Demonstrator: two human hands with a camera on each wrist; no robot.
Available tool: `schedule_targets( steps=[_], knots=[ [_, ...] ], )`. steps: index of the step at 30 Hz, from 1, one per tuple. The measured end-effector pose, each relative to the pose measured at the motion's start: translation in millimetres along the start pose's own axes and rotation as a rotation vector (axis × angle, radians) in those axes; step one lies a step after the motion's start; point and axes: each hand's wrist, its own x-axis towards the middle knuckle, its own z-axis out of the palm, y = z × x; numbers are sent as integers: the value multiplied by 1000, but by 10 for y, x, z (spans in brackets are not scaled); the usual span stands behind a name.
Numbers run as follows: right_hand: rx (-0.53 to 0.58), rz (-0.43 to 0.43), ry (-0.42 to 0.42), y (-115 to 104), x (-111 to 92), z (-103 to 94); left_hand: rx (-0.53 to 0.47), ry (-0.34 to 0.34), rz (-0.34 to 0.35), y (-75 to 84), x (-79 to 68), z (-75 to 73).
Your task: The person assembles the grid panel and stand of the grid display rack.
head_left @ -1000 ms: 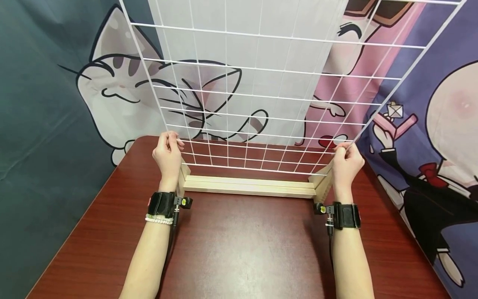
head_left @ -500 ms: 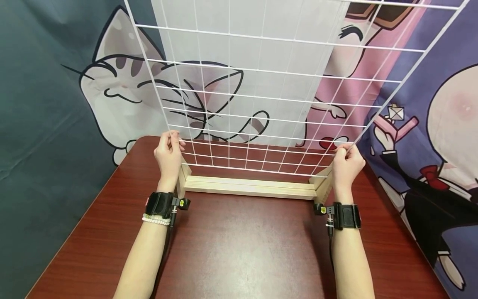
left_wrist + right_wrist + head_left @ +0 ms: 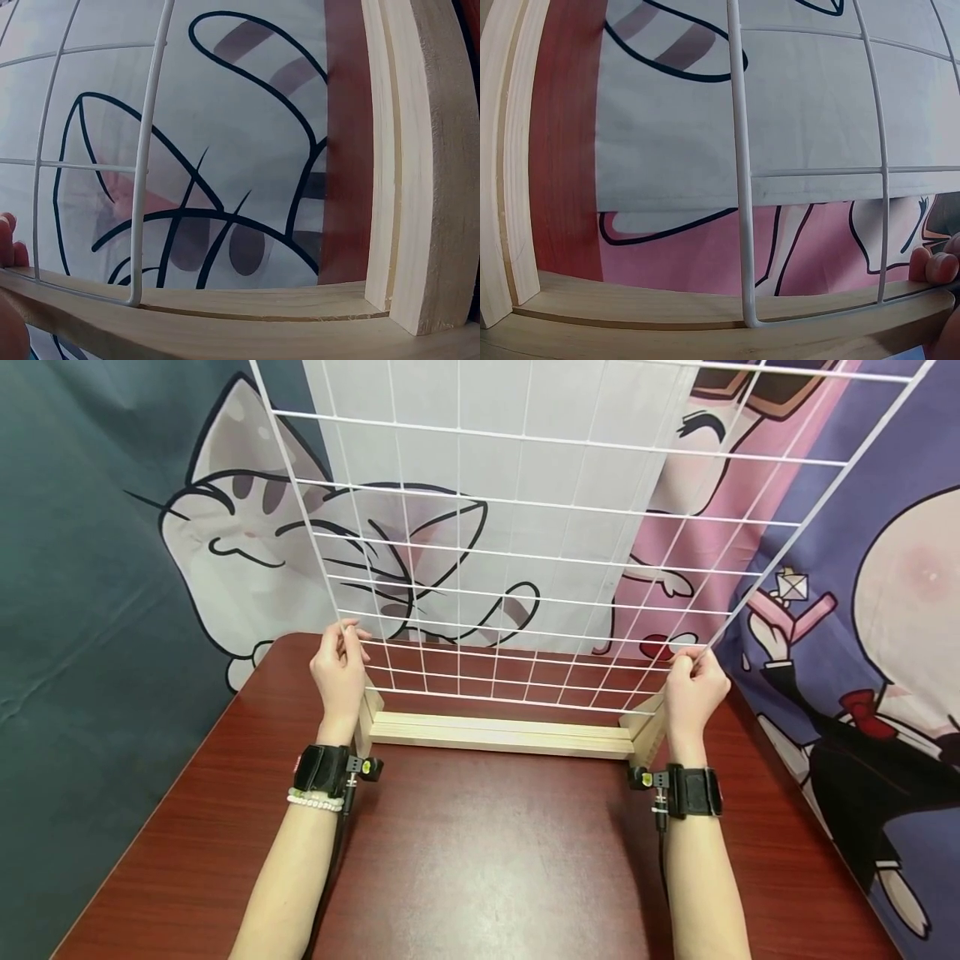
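Note:
A white wire grid panel [image 3: 525, 437] stands between the two uprights of a pale wooden frame [image 3: 502, 737]. At its left edge my left hand [image 3: 337, 672] pinches the wire with thumb and fingers. My right hand [image 3: 696, 693] pinches the opposite edge in the same way. In the left wrist view a lower grid corner [image 3: 136, 225] meets the grooved upright [image 3: 225, 330]. The other corner [image 3: 744, 187] lies at the groove of the right upright [image 3: 645, 304] in the right wrist view. A gap separates the panel's bottom wire from the grooved bottom bar [image 3: 409, 150].
The frame rests on a reddish-brown table [image 3: 495, 852]. Behind it hangs a cloth backdrop [image 3: 217, 585] with cartoon cats. Each wrist wears a black strap with a small camera, and cables run back along the forearms.
The left fingers have shifted slightly upward on the panel's edge. Panel, frame and right hand have barely moved.

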Motion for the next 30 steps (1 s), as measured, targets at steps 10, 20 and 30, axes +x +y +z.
schedule_targets(
  steps=[10,20,30],
  knots=[
    [3,2,3,-1,12,-1,-75,-65,-138,146,77,-56],
    [-16,-10,-2,1,-9,7,-35,-46,-142,92,52,-53],
    [-61,-24,15,25,-61,29,-34,-28,-134,-245,59,-7]
  ],
)
